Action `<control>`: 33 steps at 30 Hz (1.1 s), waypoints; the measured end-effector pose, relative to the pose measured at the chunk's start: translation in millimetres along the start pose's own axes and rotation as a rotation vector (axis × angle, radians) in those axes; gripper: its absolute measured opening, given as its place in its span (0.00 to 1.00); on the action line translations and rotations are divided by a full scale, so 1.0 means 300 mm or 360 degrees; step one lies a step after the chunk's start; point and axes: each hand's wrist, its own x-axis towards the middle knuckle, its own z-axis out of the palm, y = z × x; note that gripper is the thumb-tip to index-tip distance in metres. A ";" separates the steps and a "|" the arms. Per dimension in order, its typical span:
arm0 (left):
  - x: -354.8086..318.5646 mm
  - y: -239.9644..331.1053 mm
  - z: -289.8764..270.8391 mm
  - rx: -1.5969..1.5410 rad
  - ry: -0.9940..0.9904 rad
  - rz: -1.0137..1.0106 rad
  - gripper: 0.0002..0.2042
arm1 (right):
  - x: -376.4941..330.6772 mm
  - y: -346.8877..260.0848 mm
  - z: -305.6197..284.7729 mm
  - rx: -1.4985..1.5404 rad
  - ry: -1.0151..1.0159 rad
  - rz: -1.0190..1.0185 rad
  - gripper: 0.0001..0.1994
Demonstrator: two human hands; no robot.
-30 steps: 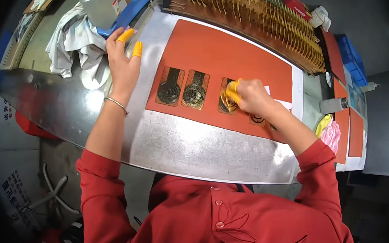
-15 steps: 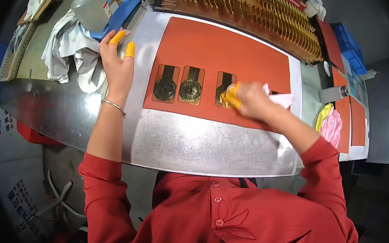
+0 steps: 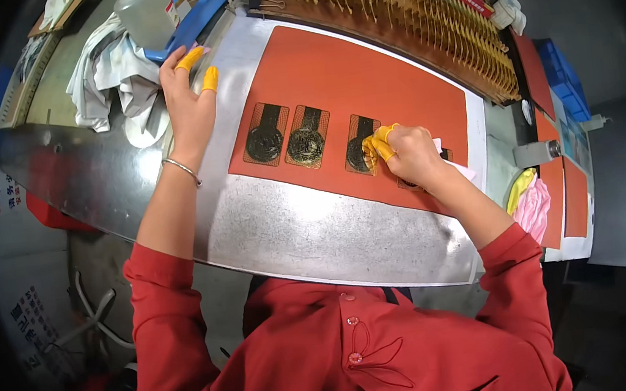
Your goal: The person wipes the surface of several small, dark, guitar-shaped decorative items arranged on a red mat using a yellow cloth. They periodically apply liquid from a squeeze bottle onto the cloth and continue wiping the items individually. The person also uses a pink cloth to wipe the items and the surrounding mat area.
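Note:
My left hand [image 3: 189,109] is held open at the left edge of the metal worktop, by the end of a blue bar-like piece [image 3: 192,25]. Yellow finger cots cover its index finger and thumb. My right hand [image 3: 412,154], also in yellow cots, is closed, its fingertips at the right edge of a dark patterned plate [image 3: 357,145]. A pale pink cloth [image 3: 464,170] sticks out from under that hand. Two similar plates, one at far left [image 3: 264,136] and one beside it [image 3: 308,139], lie on the orange mat [image 3: 361,68]. My right hand mostly hides another plate [image 3: 446,155].
Behind the mat stands a wooden rack [image 3: 402,26] with a long row of gold-coloured plates. White cloths [image 3: 113,71] and a translucent bottle [image 3: 146,18] are at the left. On the right are a grey bottle [image 3: 537,153], pink cloth [image 3: 534,206] and a blue bin [image 3: 564,77].
My right hand has shifted slightly right, uncovering more of the third plate's round dark area; the pink cloth has moved with it. My left hand stays where it was.

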 end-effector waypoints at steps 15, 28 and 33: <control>-0.001 0.003 0.004 0.0013 -0.0025 -0.0021 0.16 | -0.042 -0.062 0.007 0.0108 -0.0033 -0.0014 0.04; -0.001 -0.005 0.003 -0.0030 0.0002 -0.0010 0.16 | -0.028 -0.067 -0.013 0.0124 -0.0089 -0.0137 0.04; -0.001 -0.008 0.000 -0.0052 0.0008 -0.0063 0.16 | -0.011 -0.048 -0.042 0.0107 -0.0173 -0.0269 0.03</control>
